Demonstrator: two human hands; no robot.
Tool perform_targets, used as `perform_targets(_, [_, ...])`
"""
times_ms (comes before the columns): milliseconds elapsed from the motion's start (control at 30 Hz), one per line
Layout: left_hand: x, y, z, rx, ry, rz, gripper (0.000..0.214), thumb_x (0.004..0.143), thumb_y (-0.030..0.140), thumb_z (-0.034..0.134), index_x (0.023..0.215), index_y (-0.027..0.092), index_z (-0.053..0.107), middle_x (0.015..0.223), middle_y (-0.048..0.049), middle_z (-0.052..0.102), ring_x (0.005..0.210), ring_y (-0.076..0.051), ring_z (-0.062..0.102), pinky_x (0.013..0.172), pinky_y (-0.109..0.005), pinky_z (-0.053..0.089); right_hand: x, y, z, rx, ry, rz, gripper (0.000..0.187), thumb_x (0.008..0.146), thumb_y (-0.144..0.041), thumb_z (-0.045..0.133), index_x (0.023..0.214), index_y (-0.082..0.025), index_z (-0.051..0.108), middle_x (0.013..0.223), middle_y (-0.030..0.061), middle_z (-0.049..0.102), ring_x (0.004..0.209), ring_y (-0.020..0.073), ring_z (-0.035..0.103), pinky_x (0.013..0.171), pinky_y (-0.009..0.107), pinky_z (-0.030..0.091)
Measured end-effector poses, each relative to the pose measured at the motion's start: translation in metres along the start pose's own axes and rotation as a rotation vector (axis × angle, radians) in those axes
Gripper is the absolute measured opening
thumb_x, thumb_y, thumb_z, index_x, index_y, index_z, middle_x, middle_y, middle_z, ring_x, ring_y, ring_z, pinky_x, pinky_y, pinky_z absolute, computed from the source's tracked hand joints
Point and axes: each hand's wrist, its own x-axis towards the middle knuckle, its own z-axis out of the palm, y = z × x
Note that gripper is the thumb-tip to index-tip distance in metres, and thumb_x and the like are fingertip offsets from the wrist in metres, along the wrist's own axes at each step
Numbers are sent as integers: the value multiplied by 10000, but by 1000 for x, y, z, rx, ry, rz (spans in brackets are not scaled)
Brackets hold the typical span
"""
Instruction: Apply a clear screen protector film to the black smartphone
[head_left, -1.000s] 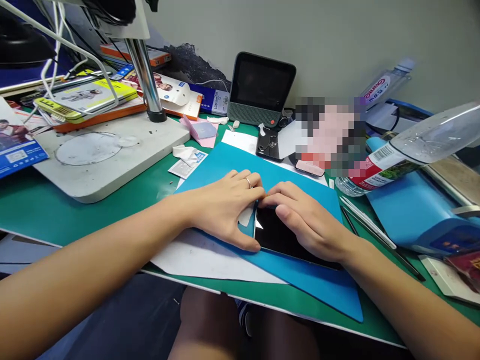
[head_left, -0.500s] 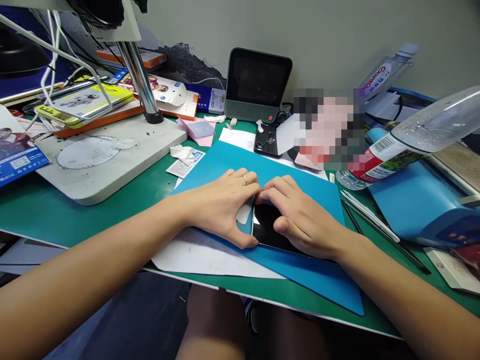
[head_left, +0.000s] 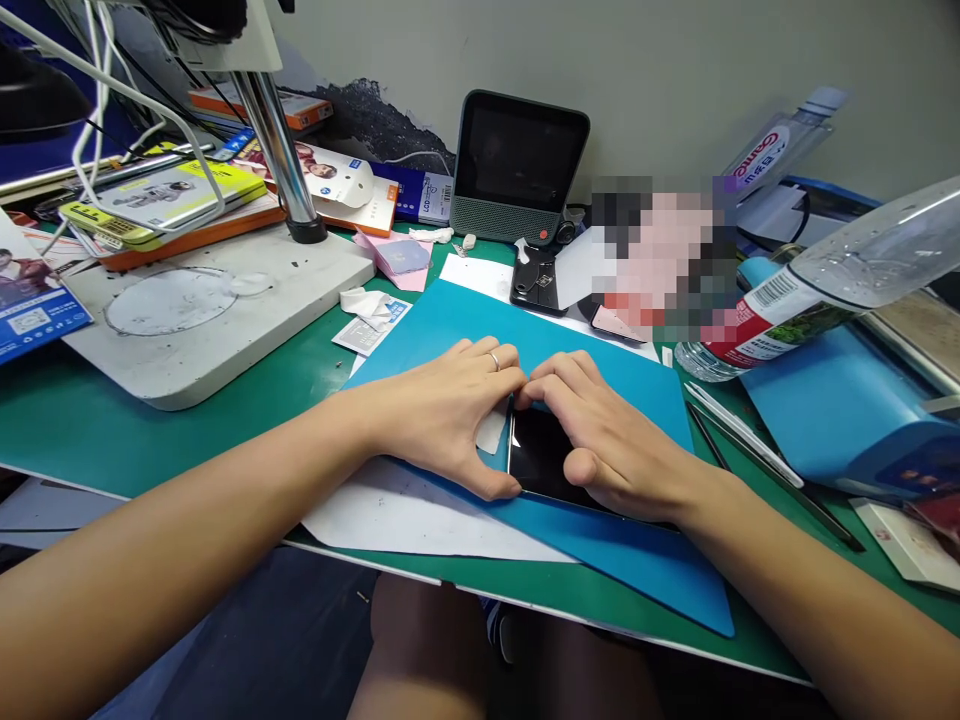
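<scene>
The flat black phone point(head_left: 544, 455) is lying glass-up on a big blue rubber mat point(head_left: 450, 315), near the middle of the front edge of the green worktop point(head_left: 150, 430). It is sitting in the same spot as a second ago.

The left hand point(head_left: 442, 415), with a thin ring point(head_left: 494, 361) on one finger, is staying at the phone's left end. Its fingers are close together and curled, with the tips touching the far left corner. Its thumb is held apart from them and is touching the near left corner. A small white scrap point(head_left: 491, 430) is lying under this hand. I cannot tell if the hand is holding it.

The right hand point(head_left: 615, 435) is lying over the phone, with its fingers together at the far edge, right next to the left fingertips. Its thumb point(head_left: 581, 465) is the part that has moved. It was lying straighter and higher on the glass, and now it is bending and pressing lower down, nearer the front edge. So more of the dark glass is showing, and the phone is being pushed flat onto the mat.

A white paper sheet point(head_left: 397, 515) is poking out from under the mat towards the front edge. A clear plastic bottle point(head_left: 825, 280) is lying on its side towards the right edge. A small grey screen box point(head_left: 521, 165) is standing at the back edge.
</scene>
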Motion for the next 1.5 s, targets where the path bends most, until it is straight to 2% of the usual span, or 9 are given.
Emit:
perform_targets(733, [-1, 3, -1, -49, -9, -2, 483, 774, 524, 788, 1052, 204, 556, 1049, -46, 528, 985, -265, 478, 895, -426, 421, -3, 1, -1, 67, 45, 9, 927, 792, -931, 37, 1056, -214, 562, 1055, 105, 558, 983, 284, 463, 891, 503, 450])
perform_targets(1000, [0, 7, -3, -130, -5, -14, 449, 766, 477, 801, 1053, 210, 583, 1022, -33, 516, 993, -260, 484, 878, -406, 451, -5, -2, -3, 88, 116, -3, 921, 799, -924, 23, 1044, -222, 565, 1041, 94, 552, 972, 276, 490, 897, 494, 450])
perform_targets(1233, [-3, 6, -1, -166, -2, -39, 558, 784, 489, 813, 1225, 216, 608, 1123, -61, 551, 1098, -280, 495, 953, -425, 456, -14, 0, -13, 61, 339, -24, 865, 860, -878, 10, 1044, -259, 585, 1044, 94, 595, 992, 300, 545, 963, 523, 435])
perform_targets(1367, [-4, 8, -2, -160, 2, -50, 575, 791, 516, 804, 1249, 224, 616, 1143, -61, 561, 1128, -287, 496, 980, -432, 454, -17, 0, -16, 97, 385, -32, 843, 880, -868, 40, 1040, -259, 601, 1061, 92, 620, 1013, 293, 565, 965, 498, 451])
perform_targets(1500, [-3, 10, -3, -149, -14, -86, 562, 788, 523, 803, 1241, 239, 629, 1140, -56, 563, 1144, -293, 500, 994, -438, 451, -21, -2, -29, 160, 363, 85, 900, 880, -874, 28, 1054, -231, 634, 1081, 107, 647, 1021, 280, 598, 928, 463, 479])
